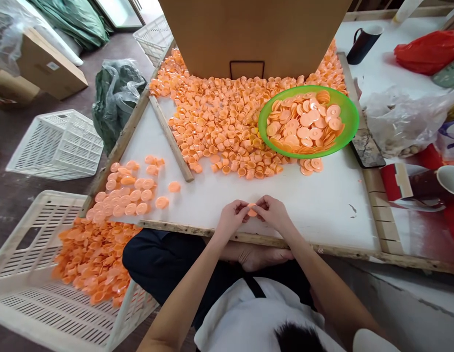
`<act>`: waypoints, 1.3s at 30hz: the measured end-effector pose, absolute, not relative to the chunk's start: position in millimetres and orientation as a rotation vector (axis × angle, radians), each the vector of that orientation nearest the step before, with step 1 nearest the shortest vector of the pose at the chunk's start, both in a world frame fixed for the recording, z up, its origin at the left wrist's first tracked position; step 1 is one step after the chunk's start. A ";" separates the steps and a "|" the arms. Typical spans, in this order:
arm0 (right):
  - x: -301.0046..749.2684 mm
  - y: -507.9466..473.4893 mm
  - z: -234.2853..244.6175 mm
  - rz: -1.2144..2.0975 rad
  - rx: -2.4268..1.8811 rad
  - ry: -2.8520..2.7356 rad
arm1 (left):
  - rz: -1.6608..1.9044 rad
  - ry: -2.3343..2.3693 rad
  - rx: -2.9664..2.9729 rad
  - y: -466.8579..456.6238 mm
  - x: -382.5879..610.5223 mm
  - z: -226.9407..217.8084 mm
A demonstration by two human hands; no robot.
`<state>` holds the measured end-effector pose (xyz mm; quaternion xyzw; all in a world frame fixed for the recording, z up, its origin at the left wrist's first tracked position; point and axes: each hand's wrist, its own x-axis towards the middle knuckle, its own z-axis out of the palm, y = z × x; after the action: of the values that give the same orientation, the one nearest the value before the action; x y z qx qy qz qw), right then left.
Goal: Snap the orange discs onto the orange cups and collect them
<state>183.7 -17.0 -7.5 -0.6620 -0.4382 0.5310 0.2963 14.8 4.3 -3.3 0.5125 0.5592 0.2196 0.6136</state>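
Note:
Near the front edge of the white table (322, 205), my left hand (232, 215) and my right hand (273, 212) pinch one small round orange plastic piece (252, 210) between them. Fingers of both hands touch it, and part of it is hidden by them. To the left lie several loose orange discs (129, 195). Beyond my hands spreads a large heap of small orange cup-shaped pieces (227, 122). A green bowl (353, 120) full of flat orange discs (304, 120) sits at the heap's right, with a few discs beside it.
A wooden strip (171, 139) divides the table's left side. A large cardboard box (256, 34) stands behind the heap. At the lower left, a white crate (39, 220) holds orange pieces. A phone (367, 149), a mug (364, 44) and plastic bags (396, 120) are on the right.

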 end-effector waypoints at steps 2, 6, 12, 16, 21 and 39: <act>183.0 -12.1 -8.8 1.435 -1.800 -1.201 | 0.502 1.292 1.126 8.4 16.5 -4.2; 187.7 -7.7 -8.2 1.560 -1.779 -1.151 | 0.473 1.228 1.027 14.7 13.8 -3.6; 189.2 -7.8 -5.4 1.599 -1.770 -1.112 | 0.465 1.228 1.043 13.7 11.7 -6.3; 189.2 -10.8 -4.6 1.595 -1.785 -1.173 | 0.438 1.242 1.067 13.4 13.4 -7.1; 185.9 -6.5 -2.0 1.454 -1.947 -1.419 | 0.389 1.295 1.060 16.1 17.8 -4.0; 177.4 -7.5 -13.2 1.349 -1.807 -1.660 | 0.450 1.324 1.027 13.3 14.3 0.3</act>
<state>177.4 -7.5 -13.2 -0.6360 -0.5841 0.4748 0.1701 14.3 13.3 0.3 0.4514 0.5821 0.1979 0.6467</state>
